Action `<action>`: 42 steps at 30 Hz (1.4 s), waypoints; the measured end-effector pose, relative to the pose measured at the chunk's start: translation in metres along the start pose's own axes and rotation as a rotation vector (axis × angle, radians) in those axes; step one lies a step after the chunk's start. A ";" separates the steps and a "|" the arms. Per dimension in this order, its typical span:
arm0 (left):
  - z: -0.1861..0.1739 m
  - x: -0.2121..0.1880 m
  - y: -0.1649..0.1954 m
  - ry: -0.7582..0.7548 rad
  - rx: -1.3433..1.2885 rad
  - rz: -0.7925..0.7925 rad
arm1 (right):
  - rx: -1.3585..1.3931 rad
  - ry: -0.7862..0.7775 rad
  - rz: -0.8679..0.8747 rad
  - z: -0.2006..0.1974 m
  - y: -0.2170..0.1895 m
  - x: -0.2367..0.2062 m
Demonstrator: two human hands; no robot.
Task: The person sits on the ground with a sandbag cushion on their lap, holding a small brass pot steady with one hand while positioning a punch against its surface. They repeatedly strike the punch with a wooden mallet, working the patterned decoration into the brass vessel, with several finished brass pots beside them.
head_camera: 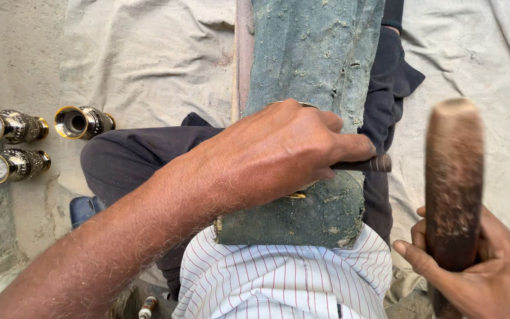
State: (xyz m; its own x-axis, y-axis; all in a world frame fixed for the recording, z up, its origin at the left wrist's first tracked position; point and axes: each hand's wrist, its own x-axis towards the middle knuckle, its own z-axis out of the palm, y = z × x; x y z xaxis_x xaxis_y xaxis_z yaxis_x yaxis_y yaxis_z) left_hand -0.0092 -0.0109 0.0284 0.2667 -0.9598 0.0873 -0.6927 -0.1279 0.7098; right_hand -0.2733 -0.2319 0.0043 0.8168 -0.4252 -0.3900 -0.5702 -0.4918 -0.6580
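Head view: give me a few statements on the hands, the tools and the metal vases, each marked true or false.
1. The left hand grips a thin dark rod-like tool that sticks out past its fingers. True.
2. The right hand is empty. False: it holds a brown wooden mallet, head raised.
3. Three metal vases lie on their sides at the left. True.
4. The left hand rests on the bare floor. False: it rests on a long green-coated block lying across the person's lap.
5. The vases are stacked in one pile. False: they lie separately, side by side.
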 end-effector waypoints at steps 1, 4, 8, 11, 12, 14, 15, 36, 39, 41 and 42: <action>0.000 0.001 -0.001 0.002 0.003 0.019 | 0.005 0.016 -0.048 0.003 -0.002 -0.003; 0.001 0.002 -0.003 -0.006 -0.038 0.017 | -0.069 0.025 0.035 0.008 -0.006 -0.013; -0.001 0.003 -0.006 -0.027 -0.045 0.026 | 0.051 0.248 0.002 0.014 -0.013 -0.021; -0.003 0.006 -0.005 -0.024 -0.043 0.026 | -0.069 0.173 0.143 0.015 -0.016 -0.021; -0.004 0.006 -0.004 -0.037 -0.070 0.034 | -0.239 0.070 0.286 0.015 -0.015 -0.021; -0.006 0.007 -0.004 -0.061 -0.126 0.050 | -0.188 0.080 0.279 0.017 -0.011 -0.020; -0.006 0.009 -0.003 -0.080 -0.113 0.065 | 0.032 0.193 0.126 0.019 -0.009 -0.022; 0.002 0.032 -0.001 -0.311 -0.081 0.282 | 0.167 0.600 -0.033 0.085 0.055 -0.058; -0.009 0.029 0.005 -0.356 -0.103 0.312 | 0.156 0.590 -0.165 0.096 0.050 -0.061; -0.022 0.017 0.002 -0.402 -0.047 0.217 | 0.095 0.588 -0.163 0.094 0.040 -0.063; -0.029 0.010 -0.004 -0.130 -0.204 0.349 | 0.032 0.581 -0.139 0.087 0.035 -0.064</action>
State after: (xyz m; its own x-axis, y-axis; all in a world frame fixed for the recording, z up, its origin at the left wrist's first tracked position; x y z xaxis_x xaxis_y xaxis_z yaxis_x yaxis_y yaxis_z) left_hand 0.0156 -0.0132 0.0465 -0.0562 -0.9621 0.2669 -0.5761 0.2496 0.7783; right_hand -0.3374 -0.1559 -0.0501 0.6966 -0.7087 0.1118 -0.4510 -0.5537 -0.7000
